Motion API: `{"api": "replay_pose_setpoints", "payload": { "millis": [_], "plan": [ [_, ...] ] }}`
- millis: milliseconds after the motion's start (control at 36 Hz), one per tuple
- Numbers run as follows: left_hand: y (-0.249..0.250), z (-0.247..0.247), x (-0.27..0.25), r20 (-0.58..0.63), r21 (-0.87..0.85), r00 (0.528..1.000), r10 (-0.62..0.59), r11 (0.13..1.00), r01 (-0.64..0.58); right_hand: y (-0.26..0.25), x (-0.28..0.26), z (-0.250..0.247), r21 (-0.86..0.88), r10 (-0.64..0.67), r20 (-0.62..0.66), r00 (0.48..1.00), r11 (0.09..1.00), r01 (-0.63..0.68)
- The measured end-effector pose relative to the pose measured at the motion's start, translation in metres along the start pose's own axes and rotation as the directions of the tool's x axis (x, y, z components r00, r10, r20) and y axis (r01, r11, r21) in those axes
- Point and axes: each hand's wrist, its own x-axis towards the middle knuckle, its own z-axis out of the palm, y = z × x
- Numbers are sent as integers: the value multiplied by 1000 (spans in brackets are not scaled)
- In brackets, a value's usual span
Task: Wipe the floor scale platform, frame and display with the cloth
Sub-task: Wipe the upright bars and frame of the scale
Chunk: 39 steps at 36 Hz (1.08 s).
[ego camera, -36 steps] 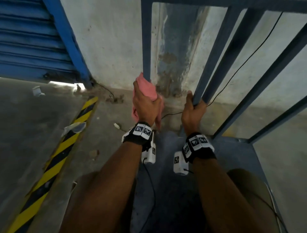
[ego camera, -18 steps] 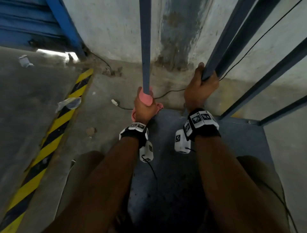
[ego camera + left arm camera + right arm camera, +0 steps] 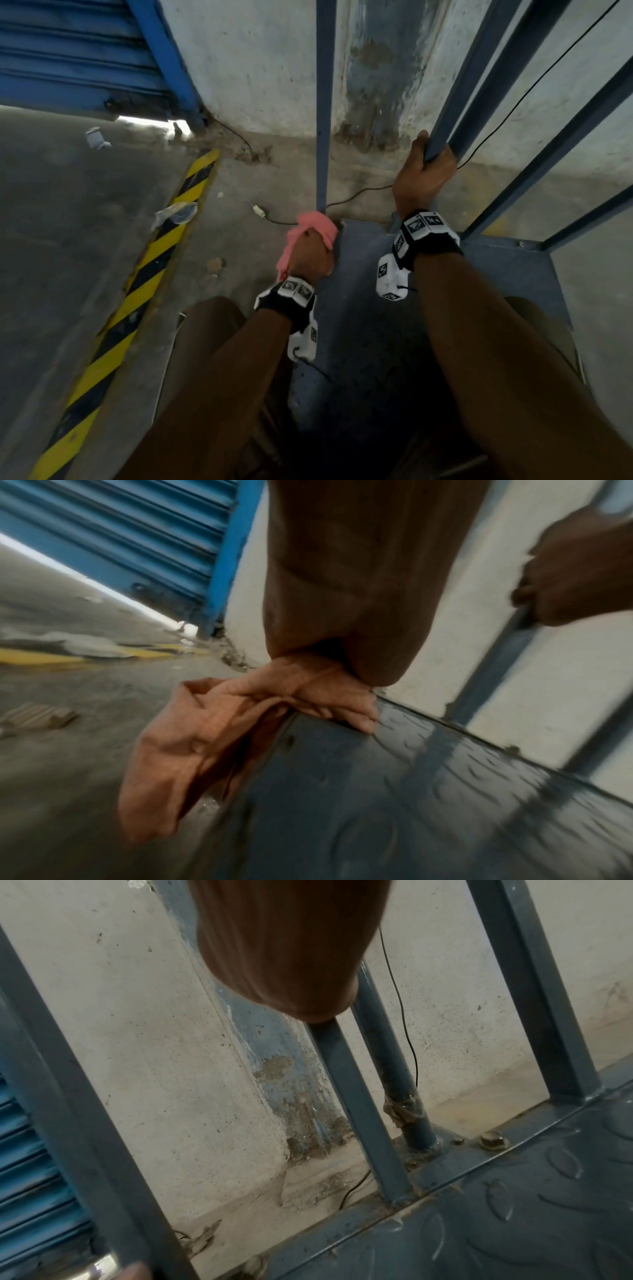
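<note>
The floor scale has a dark blue checker-plate platform and a blue steel frame of upright bars. My left hand grips a pink cloth bunched round the foot of the left upright bar, at the platform's far left corner. In the left wrist view the cloth hangs over the platform edge. My right hand grips a middle frame bar a little above the platform. The right wrist view shows that bar running down to the platform rim. No display is in view.
A thin black cable with a white plug lies on the concrete floor behind the scale. A yellow-black hazard stripe runs along the left. A blue roller shutter and a stained wall close the back. Litter lies nearby.
My left hand has slid the cloth down the upright bar from about mid height to its foot at the platform corner. The right hand keeps its hold on the middle bar.
</note>
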Motion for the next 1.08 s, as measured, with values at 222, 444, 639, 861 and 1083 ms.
{"api": "replay_pose_setpoints", "payload": {
  "millis": [222,444,639,861,1083],
  "plan": [
    [20,15,-26,102,264,975,196,940,-217,10,2,0,-2,-8,22,1000,1000,8],
    [28,19,-23,10,221,981,195,956,-193,15,7,4,-1,-36,18,999,999,36],
    [22,-20,-21,-40,-259,973,226,938,-229,12,7,1,-23,33,67,997,999,-32],
    [61,-79,-30,-102,-987,917,-386,156,-44,14,7,0,-24,82,86,993,996,-80],
    [107,-126,-24,29,-990,949,-315,118,70,10,5,-4,-33,89,89,992,996,-86]
  ]
}}
